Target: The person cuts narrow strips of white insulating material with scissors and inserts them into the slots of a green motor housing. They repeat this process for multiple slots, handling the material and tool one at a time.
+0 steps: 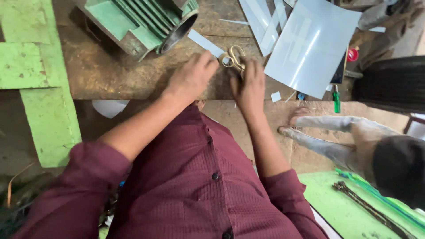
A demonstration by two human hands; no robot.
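Scissors [233, 57] gripped in right hand [250, 86] to cut; white strip [206, 43] pinned flat on workbench [110, 75] under left hand [191, 77].

Both arms reach forward and down, sleeves of the maroon shirt pushed up past the elbows, forearms bare. The left hand [191, 76] lies knuckles up, fingers curled under and pressing downward. The right hand [249, 84] sits just beside it, wrist straight, fingers closed in a grip. The two hands nearly touch at the fingertips.
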